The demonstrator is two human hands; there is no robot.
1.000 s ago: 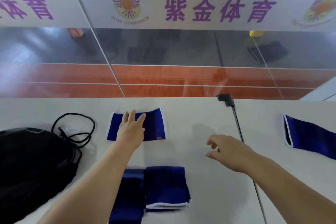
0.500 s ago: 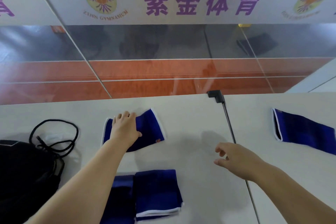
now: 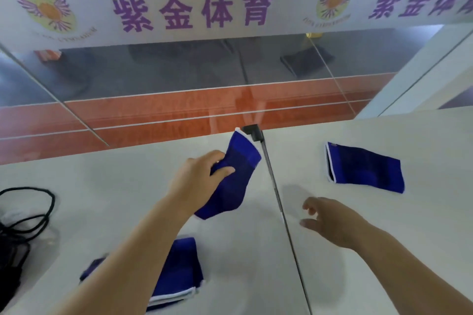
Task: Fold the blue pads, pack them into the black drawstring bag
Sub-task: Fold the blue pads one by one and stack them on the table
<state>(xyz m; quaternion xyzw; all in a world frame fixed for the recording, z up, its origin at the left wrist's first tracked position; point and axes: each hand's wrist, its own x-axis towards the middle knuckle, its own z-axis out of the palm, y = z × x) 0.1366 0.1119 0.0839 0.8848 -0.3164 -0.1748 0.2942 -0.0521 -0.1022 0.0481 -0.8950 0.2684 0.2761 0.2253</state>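
Left hand (image 3: 198, 181): gripping a blue pad (image 3: 231, 179) about its middle, thumb lying across the top face and fingers curled behind, holding it lifted and tilted, its white-edged end pointing up toward the glass partition (image 3: 230, 79) and its lower end hanging near the table (image 3: 115, 186). Right hand (image 3: 330, 221): hovering over the table just right of the seam (image 3: 281, 212), fingers loosely spread and relaxed, holding nothing. Second blue pad (image 3: 366, 167): lying flat, unfolded, on the right panel, well apart from both hands. Folded pads (image 3: 176, 271): sitting stacked near the front edge, partly covered by the left forearm. Black drawstring bag (image 3: 11, 263): resting at the far left edge of the view, its cord (image 3: 33, 210) looping out over the table. Bare tabletop is showing between the bag and the left arm, and to the right around the right hand.
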